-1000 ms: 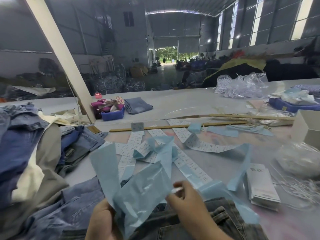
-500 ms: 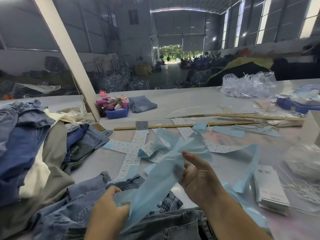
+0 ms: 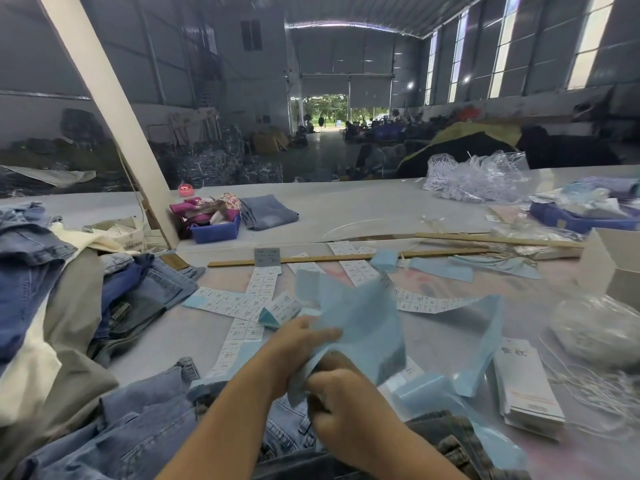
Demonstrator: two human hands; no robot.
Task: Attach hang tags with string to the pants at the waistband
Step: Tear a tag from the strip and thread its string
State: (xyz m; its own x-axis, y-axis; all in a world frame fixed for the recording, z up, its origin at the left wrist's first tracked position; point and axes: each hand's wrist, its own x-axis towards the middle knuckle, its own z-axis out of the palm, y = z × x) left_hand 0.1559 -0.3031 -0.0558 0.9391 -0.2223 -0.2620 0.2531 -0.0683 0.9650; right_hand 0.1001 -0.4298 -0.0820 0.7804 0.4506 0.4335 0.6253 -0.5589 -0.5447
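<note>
Both hands, left (image 3: 298, 344) and right (image 3: 343, 403), clutch a blue backing strip (image 3: 360, 327) above the jeans (image 3: 138, 420); right of it lie hang tags (image 3: 526, 393), print unreadable.

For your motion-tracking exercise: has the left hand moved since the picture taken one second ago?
Yes. The left hand has gone up the picture and rightward, away from the jeans toward the label strips, meeting the right hand on the blue paper.

White hang tags (image 3: 528, 393) stacked flat at right, denim pants (image 3: 138, 420) rumpled in front
</note>
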